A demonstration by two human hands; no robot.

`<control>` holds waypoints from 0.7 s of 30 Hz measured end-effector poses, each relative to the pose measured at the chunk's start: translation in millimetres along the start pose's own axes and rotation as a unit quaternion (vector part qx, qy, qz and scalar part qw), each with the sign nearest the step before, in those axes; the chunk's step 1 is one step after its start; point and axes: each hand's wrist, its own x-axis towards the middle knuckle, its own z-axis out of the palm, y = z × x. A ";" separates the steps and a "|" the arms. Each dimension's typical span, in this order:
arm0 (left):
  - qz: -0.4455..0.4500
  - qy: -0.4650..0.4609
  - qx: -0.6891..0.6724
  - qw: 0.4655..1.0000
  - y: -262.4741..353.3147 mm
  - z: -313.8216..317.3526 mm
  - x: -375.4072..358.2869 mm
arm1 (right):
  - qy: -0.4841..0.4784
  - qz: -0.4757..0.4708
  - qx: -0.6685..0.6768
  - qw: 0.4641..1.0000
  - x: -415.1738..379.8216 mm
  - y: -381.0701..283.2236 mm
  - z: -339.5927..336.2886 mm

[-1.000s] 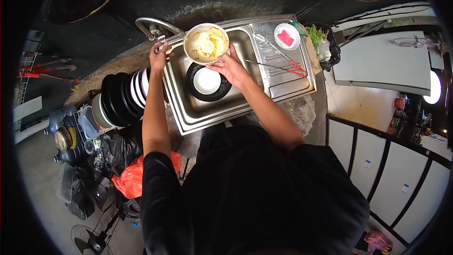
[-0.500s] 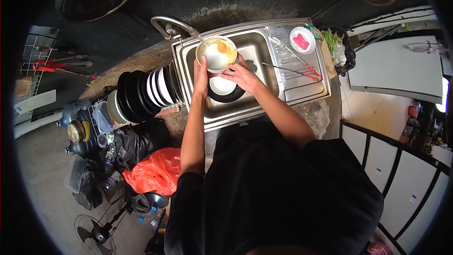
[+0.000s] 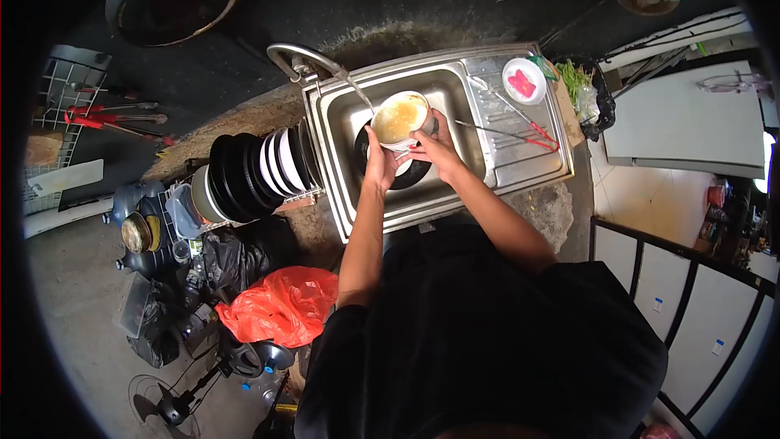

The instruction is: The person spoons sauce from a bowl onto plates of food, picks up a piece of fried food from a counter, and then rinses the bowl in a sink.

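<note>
A white bowl [image 3: 401,119] with a yellowish-brown cloudy wash inside is held over the sink [image 3: 335,134], tilted a little. My left hand [image 3: 380,164] grips its left and near side. Around the right and near side curl the fingers of my right hand [image 3: 437,153]. Below the bowl, a black plate [image 3: 364,146] lies in the basin, with something white on it mostly hidden by my hands. The faucet [image 3: 325,65] reaches in from the back left, its spout end close to the bowl's rim.
Tongs with red handles [image 3: 543,141] and a white bowl with a pink item [image 3: 524,81] rest on the drainboard. Black and white plates [image 3: 244,169] stand in a rack at the left. A red plastic bag [image 3: 280,305] lies on the floor below.
Both hands have brought the bowl down and to the right, away from the faucet. Its contents now look cloudier and spread across the inside.
</note>
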 end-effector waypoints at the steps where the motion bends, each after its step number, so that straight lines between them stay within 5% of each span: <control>1: 0.007 -0.011 -0.016 1.000 -4.9 0.4 4.2 | -0.002 -0.004 -0.005 1.000 -2.1 -3.3 0.5; 11: 0.064 -0.043 -0.114 0.991 -14.2 12.8 28.5 | 0.060 -0.185 -0.108 0.975 9.8 4.8 6.4; 21: 0.089 -0.030 -0.083 0.992 10.4 1.2 33.5 | 0.066 -0.231 -0.095 0.966 12.2 8.9 29.4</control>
